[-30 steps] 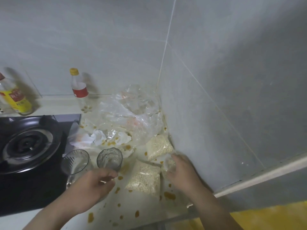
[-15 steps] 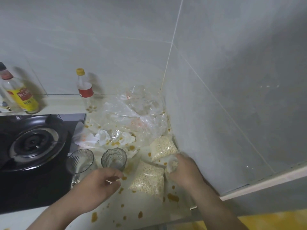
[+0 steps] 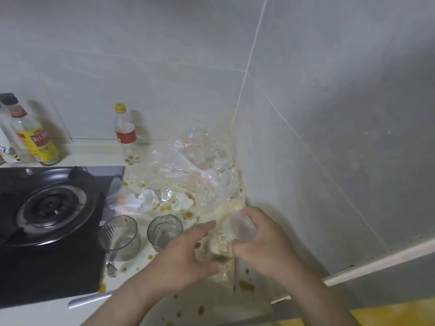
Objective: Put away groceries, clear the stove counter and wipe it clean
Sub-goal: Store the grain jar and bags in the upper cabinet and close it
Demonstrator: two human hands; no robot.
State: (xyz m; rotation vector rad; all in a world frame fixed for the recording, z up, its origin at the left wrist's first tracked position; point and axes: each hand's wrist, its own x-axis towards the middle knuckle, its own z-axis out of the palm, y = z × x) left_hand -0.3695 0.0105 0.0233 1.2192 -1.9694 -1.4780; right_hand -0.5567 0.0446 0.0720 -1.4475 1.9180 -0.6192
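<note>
A small clear bag of pale grain (image 3: 220,247) is held a little above the stained counter (image 3: 211,300), near the right wall. My right hand (image 3: 266,243) grips its bunched clear top. My left hand (image 3: 186,257) holds its left side between fingers and thumb. A second grain bag (image 3: 231,204) lies against the wall behind them. A third (image 3: 221,276) lies flat on the counter under my hands. Orange-brown spots (image 3: 246,285) dot the counter.
Two empty glasses (image 3: 120,234) (image 3: 164,230) stand left of my hands, beside the black gas stove (image 3: 49,208). Crumpled clear plastic (image 3: 195,168) and stained tissue (image 3: 150,198) lie behind. A yellow-capped bottle (image 3: 124,132) and a yellow-labelled bottle (image 3: 35,137) stand by the back wall.
My left hand has moved right from beside the glass to the grain bag. My right hand has lifted the bag's top, raising it off the counter.
</note>
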